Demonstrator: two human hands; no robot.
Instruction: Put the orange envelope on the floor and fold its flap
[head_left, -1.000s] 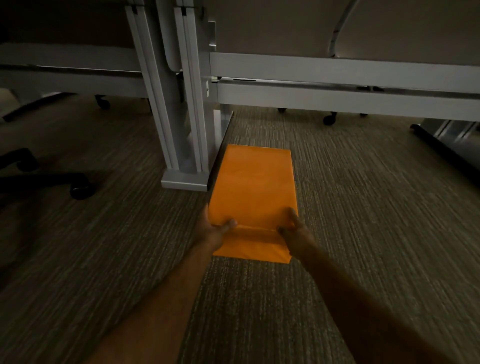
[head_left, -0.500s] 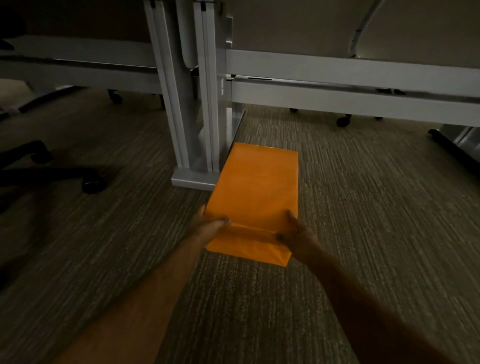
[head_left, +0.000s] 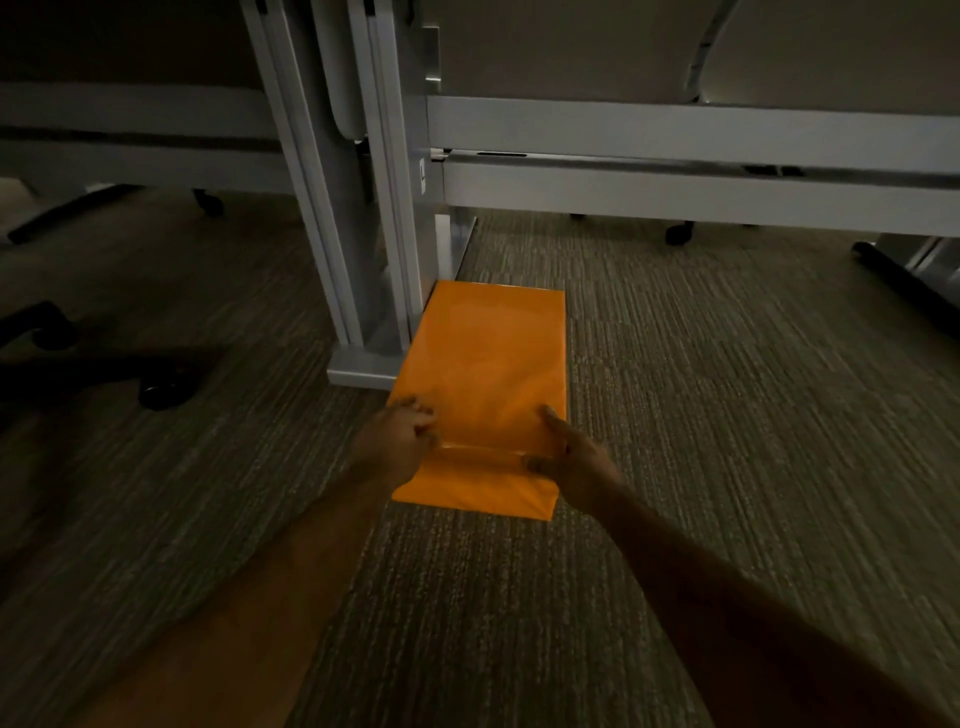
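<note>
Since half a second earlier, the left hand (head_left: 400, 441) had shifted its fingers onto the orange envelope (head_left: 485, 374), gripping its left edge; the right hand (head_left: 571, 462) pinched the right edge at the flap (head_left: 478, 480) crease. Envelope lay on the carpet (head_left: 727, 415) beside the desk leg (head_left: 363, 312).

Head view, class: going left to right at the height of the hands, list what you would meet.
Chair base → left hand → orange envelope → right hand → bare carpet.
</note>
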